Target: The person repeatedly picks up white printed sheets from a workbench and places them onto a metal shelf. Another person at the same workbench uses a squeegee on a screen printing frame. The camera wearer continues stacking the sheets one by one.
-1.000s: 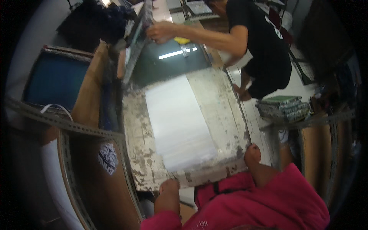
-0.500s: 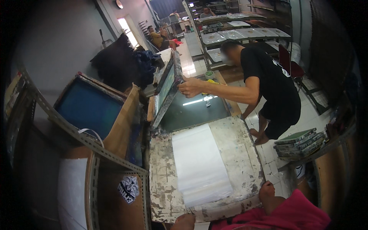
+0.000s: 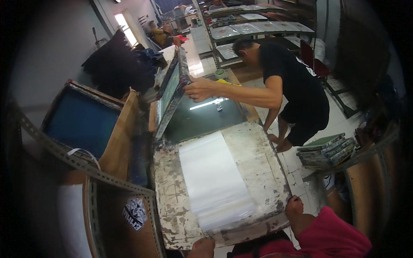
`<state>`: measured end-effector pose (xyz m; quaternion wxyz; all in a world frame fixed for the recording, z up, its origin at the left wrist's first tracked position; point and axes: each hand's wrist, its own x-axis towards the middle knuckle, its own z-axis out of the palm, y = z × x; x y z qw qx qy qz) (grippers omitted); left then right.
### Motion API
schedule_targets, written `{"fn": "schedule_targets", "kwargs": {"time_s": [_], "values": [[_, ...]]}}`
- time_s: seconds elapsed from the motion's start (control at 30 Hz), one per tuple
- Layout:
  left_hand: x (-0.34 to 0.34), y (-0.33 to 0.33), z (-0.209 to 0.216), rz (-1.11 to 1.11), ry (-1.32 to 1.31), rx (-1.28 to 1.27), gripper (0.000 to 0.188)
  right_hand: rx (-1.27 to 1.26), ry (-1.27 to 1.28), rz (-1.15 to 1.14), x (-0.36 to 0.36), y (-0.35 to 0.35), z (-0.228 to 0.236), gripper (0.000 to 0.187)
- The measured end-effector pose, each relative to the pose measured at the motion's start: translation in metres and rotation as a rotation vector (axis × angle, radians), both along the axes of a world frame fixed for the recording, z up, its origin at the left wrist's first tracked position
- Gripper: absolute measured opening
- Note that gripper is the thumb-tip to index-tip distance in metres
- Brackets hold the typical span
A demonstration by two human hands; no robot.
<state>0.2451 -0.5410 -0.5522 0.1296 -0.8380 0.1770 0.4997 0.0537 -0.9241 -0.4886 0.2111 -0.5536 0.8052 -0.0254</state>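
A paint-stained, off-white board (image 3: 267,172) lies in front of me, with a stack of white, glossy sheets (image 3: 217,176) along its middle. My left hand (image 3: 203,248) is closed at the board's near edge, its fingers partly hidden by the rim and the picture's lower border. At the right near corner, my right hand (image 3: 295,208) wraps its fingers round the board's side edge. Beyond the board, a co-worker's hand (image 3: 199,89) holds up a tilted screen printing frame (image 3: 172,101) over a dark, glossy surface (image 3: 202,116).
The co-worker in black (image 3: 292,81) bends over at the right. A blue-meshed screen frame (image 3: 81,120) leans at the left, above a metal-edged shelf (image 3: 124,185). Stacked frames (image 3: 325,150) lie at the right. Drying racks (image 3: 258,28) stand behind; other people sit farther back.
The whole view has shifted, so the board, sheets and co-worker appear farther left. Both my hands stay at the board's edges. The co-worker still holds the frame raised.
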Motion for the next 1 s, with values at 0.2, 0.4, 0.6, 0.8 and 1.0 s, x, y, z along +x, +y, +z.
{"fn": "schedule_targets", "kwargs": {"time_s": [0.2,0.4,0.6,0.8,1.0], "values": [[0.003,-0.004,-0.003,0.011,-0.045,-0.05,0.028,-0.009,-0.052,0.031,-0.006,-0.001,-0.005,0.049],[0.007,0.005,-0.011,0.038,-0.059,-0.015,0.028,-0.088,-0.042,0.037,0.002,0.001,-0.004,0.044],[0.006,0.017,-0.063,0.047,0.051,0.18,0.028,-0.114,-0.009,-0.02,-0.005,0.0,-0.017,0.047],[0.009,0.032,-0.131,0.129,0.227,0.446,0.029,-0.098,-0.066,0.036,-0.005,0.003,-0.014,0.049],[0.011,0.031,-0.179,0.141,0.353,0.576,0.029,-0.16,-0.052,0.018,-0.013,-0.002,-0.014,0.05]]}}
